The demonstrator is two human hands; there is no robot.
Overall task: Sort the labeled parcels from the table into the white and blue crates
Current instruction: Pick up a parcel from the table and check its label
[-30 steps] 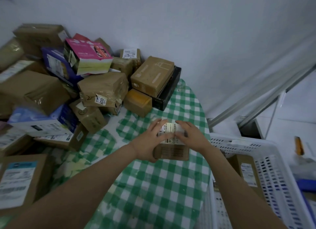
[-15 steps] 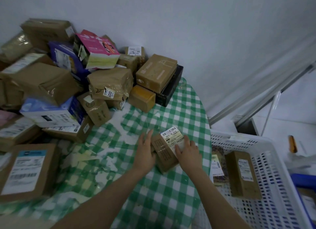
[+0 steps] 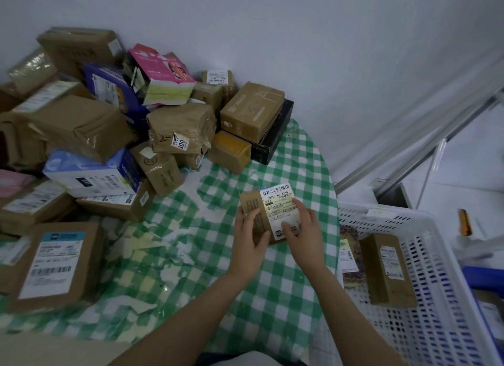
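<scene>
Head view is showing the left hand (image 3: 249, 242) and right hand (image 3: 302, 229) together gripping a small brown cardboard parcel with a white label (image 3: 272, 204) over the green-checked bench (image 3: 272, 297). A brown box (image 3: 387, 270) and a flat dark packet (image 3: 349, 256) are lying in the white lattice plastic crate (image 3: 441, 283). The blue crate (image 3: 482, 277) is barely showing, and a large heap of cardboard parcels (image 3: 109, 136) is waiting, so most sorting seems undone.

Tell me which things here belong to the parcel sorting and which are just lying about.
Part of the job: held parcel, parcel pile, white crate with a brown box inside, blue crate.
Lying about: metal rails, orange thing beyond the crates.
</scene>
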